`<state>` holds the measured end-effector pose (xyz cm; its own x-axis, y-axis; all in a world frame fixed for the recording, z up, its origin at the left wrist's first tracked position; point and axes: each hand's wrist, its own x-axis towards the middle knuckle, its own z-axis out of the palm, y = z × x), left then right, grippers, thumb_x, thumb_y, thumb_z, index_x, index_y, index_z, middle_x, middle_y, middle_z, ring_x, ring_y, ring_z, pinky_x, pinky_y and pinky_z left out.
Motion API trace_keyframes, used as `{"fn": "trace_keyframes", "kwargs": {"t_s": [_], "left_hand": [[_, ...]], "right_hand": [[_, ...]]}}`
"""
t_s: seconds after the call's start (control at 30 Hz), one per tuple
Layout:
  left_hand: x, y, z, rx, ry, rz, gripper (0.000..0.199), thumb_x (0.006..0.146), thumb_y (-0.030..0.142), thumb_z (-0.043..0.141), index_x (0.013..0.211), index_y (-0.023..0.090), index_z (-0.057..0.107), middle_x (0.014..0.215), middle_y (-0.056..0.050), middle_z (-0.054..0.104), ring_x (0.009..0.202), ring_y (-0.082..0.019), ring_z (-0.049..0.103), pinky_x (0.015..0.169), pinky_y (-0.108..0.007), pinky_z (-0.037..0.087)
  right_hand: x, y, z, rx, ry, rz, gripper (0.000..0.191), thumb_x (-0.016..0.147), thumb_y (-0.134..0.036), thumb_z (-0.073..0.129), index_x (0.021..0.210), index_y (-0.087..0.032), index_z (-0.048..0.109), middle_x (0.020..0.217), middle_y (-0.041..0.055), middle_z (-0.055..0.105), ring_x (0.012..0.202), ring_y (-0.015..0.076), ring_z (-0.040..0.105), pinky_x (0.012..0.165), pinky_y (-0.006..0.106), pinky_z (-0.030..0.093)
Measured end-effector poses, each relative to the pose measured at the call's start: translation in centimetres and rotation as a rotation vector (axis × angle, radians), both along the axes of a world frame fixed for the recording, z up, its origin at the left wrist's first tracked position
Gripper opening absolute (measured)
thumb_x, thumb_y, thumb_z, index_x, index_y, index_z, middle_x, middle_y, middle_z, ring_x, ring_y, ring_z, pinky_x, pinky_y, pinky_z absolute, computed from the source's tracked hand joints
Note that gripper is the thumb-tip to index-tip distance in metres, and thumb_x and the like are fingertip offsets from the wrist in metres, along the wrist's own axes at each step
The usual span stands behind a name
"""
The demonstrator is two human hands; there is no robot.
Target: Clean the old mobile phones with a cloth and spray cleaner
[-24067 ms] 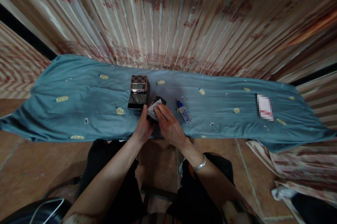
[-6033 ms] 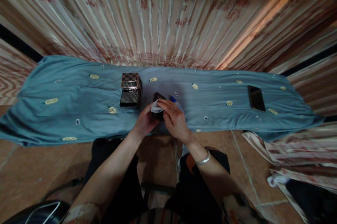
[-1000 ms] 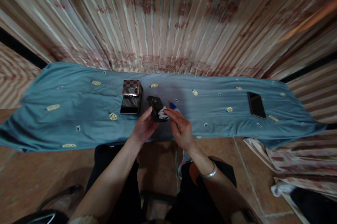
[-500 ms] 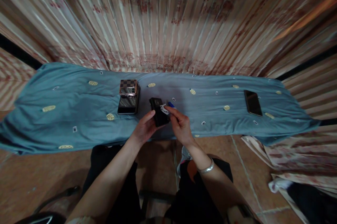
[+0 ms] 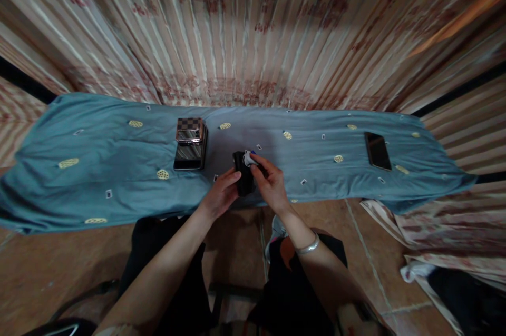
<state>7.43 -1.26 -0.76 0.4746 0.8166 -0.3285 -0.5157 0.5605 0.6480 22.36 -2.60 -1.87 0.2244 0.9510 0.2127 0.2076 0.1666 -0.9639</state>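
Near the table's front edge, a black phone (image 5: 245, 183) is in my left hand (image 5: 221, 195), its thumb along the near side and the fingers hidden beneath. My right hand (image 5: 271, 183) pinches a small white cloth (image 5: 249, 158) with a bit of blue, pressed against the phone's right side. The phone stands tilted, nearly edge-on to the view. To the left, a small folded phone with a checkered cover (image 5: 190, 125) rests on the upper part of a larger dark phone (image 5: 187, 158).
Another dark phone (image 5: 378, 151) lies at the right of the table, which is covered by a blue-green cloth (image 5: 130, 157) with yellow prints. Pleated curtains (image 5: 245, 30) hang behind it. My legs and a tiled floor (image 5: 363, 241) are below.
The black phone has turned from showing its broad face to a more edge-on tilt and shifted slightly right. Both hands still hold the phone and cloth.
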Motion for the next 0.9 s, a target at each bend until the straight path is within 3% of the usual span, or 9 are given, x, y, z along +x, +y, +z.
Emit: {"fn": "trace_keyframes", "kwargs": {"t_s": [0.23, 0.4, 0.7, 0.9], "left_hand": [[-0.2, -0.3, -1.1, 0.009, 0.052, -0.042, 0.041, 0.068, 0.030, 0.088, 0.104, 0.014, 0.079, 0.097, -0.011, 0.080, 0.096, -0.029, 0.075, 0.090, -0.042, 0.057], [-0.2, -0.4, -0.9, 0.014, 0.101, -0.067, 0.048, 0.061, 0.035, 0.092, 0.102, 0.014, 0.080, 0.095, -0.010, 0.080, 0.089, -0.028, 0.075, 0.083, -0.040, 0.059], [0.0, -0.6, -0.7, -0.015, 0.132, -0.091, 0.044, 0.060, 0.035, 0.092, 0.096, 0.012, 0.080, 0.088, -0.010, 0.079, 0.077, -0.024, 0.074, 0.074, -0.037, 0.060], [-0.2, -0.5, -0.3, -0.038, 0.039, -0.105, 0.036, 0.068, 0.033, 0.086, 0.096, 0.012, 0.077, 0.089, -0.010, 0.079, 0.087, -0.027, 0.075, 0.083, -0.042, 0.062]], "right_hand": [[0.7, 0.7, -0.1, 0.032, -0.034, -0.018, 0.030, 0.092, -0.028, 0.056, 0.112, -0.024, 0.078, 0.113, 0.0048, 0.080, 0.109, 0.0226, 0.073, 0.100, 0.037, 0.056], [1.0, 0.7, 0.5, 0.060, -0.049, 0.008, 0.028, 0.093, -0.027, 0.055, 0.109, -0.027, 0.078, 0.110, 0.0011, 0.081, 0.105, 0.0207, 0.074, 0.097, 0.035, 0.056], [1.2, 0.2, 1.8, 0.079, -0.026, 0.100, 0.026, 0.094, -0.029, 0.056, 0.108, -0.027, 0.078, 0.112, 0.0009, 0.080, 0.106, 0.0199, 0.073, 0.099, 0.034, 0.055], [1.8, 0.7, 1.0, 0.043, -0.040, 0.070, 0.027, 0.092, -0.033, 0.057, 0.105, -0.026, 0.079, 0.102, 0.0006, 0.080, 0.099, 0.0204, 0.073, 0.093, 0.033, 0.056]]}}
